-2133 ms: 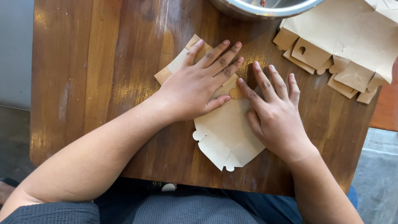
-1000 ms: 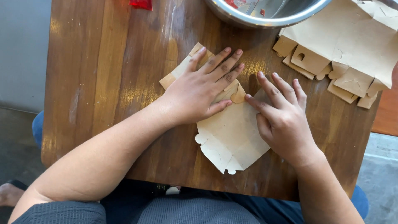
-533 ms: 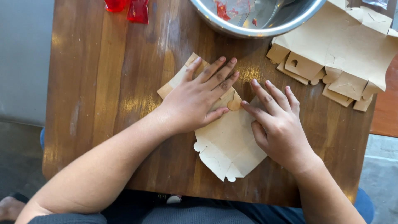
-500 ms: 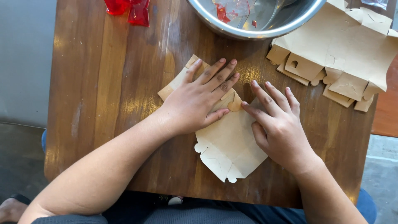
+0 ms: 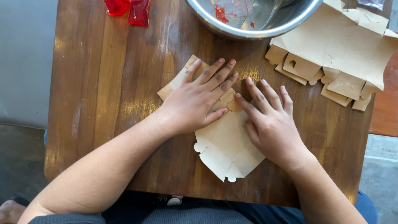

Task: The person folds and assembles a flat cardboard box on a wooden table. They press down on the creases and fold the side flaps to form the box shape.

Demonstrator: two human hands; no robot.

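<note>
A flat brown cardboard box blank (image 5: 226,145) lies on the wooden table (image 5: 103,103), with scalloped tabs pointing toward me. My left hand (image 5: 199,99) presses flat on its upper left part, fingers spread. My right hand (image 5: 269,120) lies flat on its right edge, the index finger touching a small tab near the left hand's fingertips. Neither hand grips the blank; both press it down. The middle of the blank is hidden under my hands.
A stack of several unfolded brown box blanks (image 5: 336,49) lies at the back right. A large steel bowl (image 5: 253,16) with red bits inside stands at the back edge. Red plastic wrappers (image 5: 128,9) lie at the back left. The table's right edge borders a reddish surface (image 5: 385,108).
The view has shifted so the bowl and red wrappers show more. My hands stay pressed on the blank; the right index finger has slid closer to the left fingertips.
</note>
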